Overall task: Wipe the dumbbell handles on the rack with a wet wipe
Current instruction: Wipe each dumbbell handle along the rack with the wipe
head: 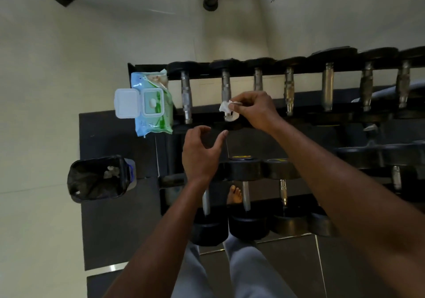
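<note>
Several dumbbells lie side by side on the top tier of a black rack (322, 116), their metal handles pointing away from me. My right hand (255, 110) pinches a crumpled white wet wipe (226, 107) against the near end of the second handle from the left (226, 86). My left hand (201, 151) hovers just below it with fingers loosely spread, holding nothing. The leftmost handle (185, 95) is bare beside the wipe.
A blue-green wet wipe pack (153, 104) with its white lid flipped open lies at the rack's left end. A black-lined bin (99, 178) with used wipes stands on the floor at left. More dumbbells (248, 226) fill the lower tier. My bare foot (234, 194) shows beneath.
</note>
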Available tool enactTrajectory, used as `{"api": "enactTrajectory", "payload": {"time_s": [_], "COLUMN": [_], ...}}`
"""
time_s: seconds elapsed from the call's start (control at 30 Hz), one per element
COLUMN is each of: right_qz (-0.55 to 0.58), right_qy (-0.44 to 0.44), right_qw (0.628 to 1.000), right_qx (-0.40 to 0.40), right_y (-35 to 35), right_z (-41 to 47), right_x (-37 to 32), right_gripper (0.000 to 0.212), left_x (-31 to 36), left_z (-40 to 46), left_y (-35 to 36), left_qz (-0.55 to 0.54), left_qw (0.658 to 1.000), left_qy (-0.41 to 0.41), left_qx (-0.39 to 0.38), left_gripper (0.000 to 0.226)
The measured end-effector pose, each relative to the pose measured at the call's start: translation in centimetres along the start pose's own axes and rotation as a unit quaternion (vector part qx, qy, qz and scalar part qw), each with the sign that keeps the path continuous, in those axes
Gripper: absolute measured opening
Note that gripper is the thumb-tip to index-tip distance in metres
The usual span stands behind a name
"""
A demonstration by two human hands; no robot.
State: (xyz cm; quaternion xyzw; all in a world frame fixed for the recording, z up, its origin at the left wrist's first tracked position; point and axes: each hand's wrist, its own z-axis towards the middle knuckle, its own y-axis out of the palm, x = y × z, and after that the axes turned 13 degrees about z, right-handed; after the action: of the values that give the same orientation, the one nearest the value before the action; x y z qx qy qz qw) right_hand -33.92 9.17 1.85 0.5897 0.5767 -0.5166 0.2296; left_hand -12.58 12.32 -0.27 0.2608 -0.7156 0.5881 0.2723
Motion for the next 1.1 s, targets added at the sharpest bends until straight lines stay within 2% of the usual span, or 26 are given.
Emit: {"api": "enactTrajectory", "payload": {"time_s": [0.2,0.3,0.43,0.6,0.7,0.83,0.97,1.03,1.1], "right_qz": [-0.112,-0.143,-0.22,-0.268,-0.33,-0.441,-0.497,-0.502,-0.484], "right_qy": [-0.062,-0.104,-0.135,-0.161,-0.211,-0.285,-0.279,-0.257,-0.23], "right_qw": [0.992,0.982,0.951,0.929,0.899,0.823,0.784,0.787,0.807], "right_qx": [-0.019,-0.069,-0.169,-0.197,-0.196,-0.217,-0.245,-0.25,-0.249], "right_y": [-3.6,-2.9,-0.7,-1.0,-0.8,1.1,3.0,2.8,2.0], "right_z": [1.1,2.4,2.8,2.9,3.6,4.9,5.8,5.7,5.0], "right_x": [1.8,2.0,2.6,2.5,2.0,0.0,-2.4,-2.8,-2.4], "right_gripper": [0.015,0.014,0.019,0.024,0.027,0.026,0.019,0.019,0.019], "left_x": [2.3,2.5,2.2,2.0,1.9,1.9,1.9,1.8,1.8], "left_z": [-0.5,-0.3,-0.4,0.2,0.2,0.3,0.3,0.3,0.4], "left_y": [5.0,6.0,5.8,5.4,5.2,5.2,5.2,5.2,5.3], "left_qz": [0.014,0.014,0.016,0.019,0.023,0.027,0.02,0.019,0.02], "left_qw": [0.999,0.997,0.997,0.997,0.997,0.997,0.997,0.997,0.997], "left_qy": [-0.043,-0.064,-0.07,-0.073,-0.07,-0.076,-0.075,-0.077,-0.079], "left_qx": [0.018,0.039,0.034,0.021,0.016,0.016,0.013,0.013,0.012], "left_gripper": [0.055,0.055,0.053,0.053,0.054,0.056,0.057,0.056,0.055]}}
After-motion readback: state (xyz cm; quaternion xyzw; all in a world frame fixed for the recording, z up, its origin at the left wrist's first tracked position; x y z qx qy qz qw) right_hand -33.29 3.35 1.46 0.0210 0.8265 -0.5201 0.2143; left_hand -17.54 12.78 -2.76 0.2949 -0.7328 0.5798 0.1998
